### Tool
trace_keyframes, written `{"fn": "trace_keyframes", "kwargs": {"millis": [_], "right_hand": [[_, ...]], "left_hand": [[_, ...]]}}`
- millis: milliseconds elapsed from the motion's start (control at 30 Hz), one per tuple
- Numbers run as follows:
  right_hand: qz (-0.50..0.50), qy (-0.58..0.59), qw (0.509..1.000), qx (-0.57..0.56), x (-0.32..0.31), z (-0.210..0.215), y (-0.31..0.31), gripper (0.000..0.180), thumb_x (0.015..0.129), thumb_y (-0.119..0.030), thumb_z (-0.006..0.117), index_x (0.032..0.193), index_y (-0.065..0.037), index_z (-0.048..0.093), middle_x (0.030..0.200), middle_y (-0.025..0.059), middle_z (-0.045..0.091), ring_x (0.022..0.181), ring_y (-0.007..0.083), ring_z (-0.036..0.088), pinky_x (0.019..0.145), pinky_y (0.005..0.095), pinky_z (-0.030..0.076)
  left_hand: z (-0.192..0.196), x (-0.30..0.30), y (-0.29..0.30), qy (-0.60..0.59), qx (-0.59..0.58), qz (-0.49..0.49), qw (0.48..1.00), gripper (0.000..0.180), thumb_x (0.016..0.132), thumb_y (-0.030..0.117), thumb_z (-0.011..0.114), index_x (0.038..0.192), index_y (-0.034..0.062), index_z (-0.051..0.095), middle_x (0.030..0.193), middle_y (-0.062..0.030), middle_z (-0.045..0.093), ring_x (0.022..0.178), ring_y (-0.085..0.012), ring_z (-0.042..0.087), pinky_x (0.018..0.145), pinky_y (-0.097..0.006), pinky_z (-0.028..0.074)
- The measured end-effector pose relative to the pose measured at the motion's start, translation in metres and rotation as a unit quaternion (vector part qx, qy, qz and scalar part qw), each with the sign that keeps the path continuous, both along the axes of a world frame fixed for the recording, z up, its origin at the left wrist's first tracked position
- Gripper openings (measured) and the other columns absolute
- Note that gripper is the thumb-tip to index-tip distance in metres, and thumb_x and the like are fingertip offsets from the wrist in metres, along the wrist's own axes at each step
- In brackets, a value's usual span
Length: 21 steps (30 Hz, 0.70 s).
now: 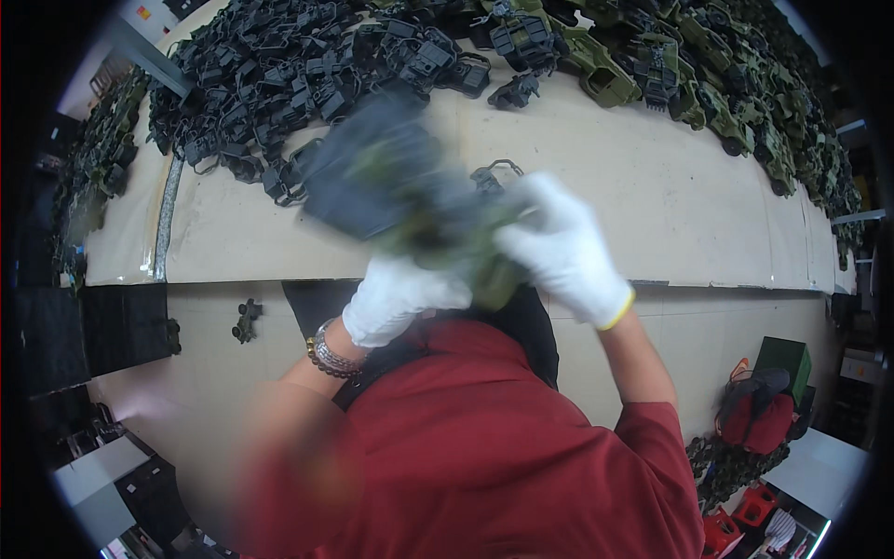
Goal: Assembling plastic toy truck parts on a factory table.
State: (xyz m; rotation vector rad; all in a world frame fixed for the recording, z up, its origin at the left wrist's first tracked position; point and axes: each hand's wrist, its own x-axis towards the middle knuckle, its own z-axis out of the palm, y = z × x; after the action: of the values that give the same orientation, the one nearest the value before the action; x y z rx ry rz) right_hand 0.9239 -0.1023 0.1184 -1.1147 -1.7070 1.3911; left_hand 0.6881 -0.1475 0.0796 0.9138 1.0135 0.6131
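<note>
In white gloves, both my hands are raised near the table's front edge around a toy vehicle (424, 228), olive green with dark grey parts and smeared by motion. My left hand (400, 296) grips it from below on the left side. At its right end, the fingers of my right hand (563, 247) are bent in against the green part; their tips are partly hidden. A large dark grey blurred piece (368, 172) extends from the vehicle toward the upper left; whether it is attached cannot be made out. Just behind my right hand, a small dark frame piece (494, 175) lies on the table.
Dark grey plastic vehicle parts (289, 84) are heaped at the back left of the beige table (652, 177). Olive-green toy vehicles (689, 74) are piled at the back right. A small toy vehicle (247, 320) lies on the floor. Red stools (754, 505) stand at the lower right.
</note>
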Motion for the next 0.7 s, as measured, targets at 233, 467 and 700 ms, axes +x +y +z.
{"fn": "trace_keyframes", "kwargs": {"millis": [233, 467, 700], "right_hand": [[-0.055, -0.314, 0.899, 0.3, -0.006, -0.043, 0.032, 0.057, 0.073, -0.026, 0.08, 0.126, -0.014, 0.06, 0.126, 0.0083, 0.059, 0.107, 0.0315, 0.058, 0.09, 0.0408, 0.052], [0.129, -0.365, 0.862, 0.326, 0.044, -0.037, 0.048, 0.053, 0.075, -0.012, 0.068, 0.127, -0.02, 0.062, 0.146, 0.0065, 0.051, 0.135, 0.0409, 0.043, 0.109, 0.0475, 0.041], [0.01, -0.409, 0.836, 0.365, 0.023, -0.067, 0.03, 0.062, 0.075, -0.026, 0.078, 0.134, -0.019, 0.059, 0.134, 0.0133, 0.055, 0.122, 0.0384, 0.049, 0.099, 0.0461, 0.045]], "left_hand": [[0.01, -0.007, -0.016, -0.172, 0.076, 0.353, 0.916, 0.046, 0.1, 0.041, 0.057, 0.126, 0.0031, 0.057, 0.103, -0.0097, 0.07, 0.076, -0.0195, 0.072, 0.055, -0.028, 0.056], [-0.007, -0.025, -0.029, -0.2, 0.096, 0.34, 0.914, 0.046, 0.101, 0.036, 0.058, 0.134, 0.0045, 0.054, 0.127, -0.0092, 0.063, 0.118, -0.0226, 0.062, 0.103, -0.041, 0.049], [-0.009, -0.004, -0.018, -0.236, 0.055, 0.364, 0.899, 0.037, 0.098, 0.024, 0.064, 0.127, 0.0029, 0.058, 0.118, -0.0067, 0.064, 0.107, -0.0171, 0.064, 0.095, -0.035, 0.053]]}}
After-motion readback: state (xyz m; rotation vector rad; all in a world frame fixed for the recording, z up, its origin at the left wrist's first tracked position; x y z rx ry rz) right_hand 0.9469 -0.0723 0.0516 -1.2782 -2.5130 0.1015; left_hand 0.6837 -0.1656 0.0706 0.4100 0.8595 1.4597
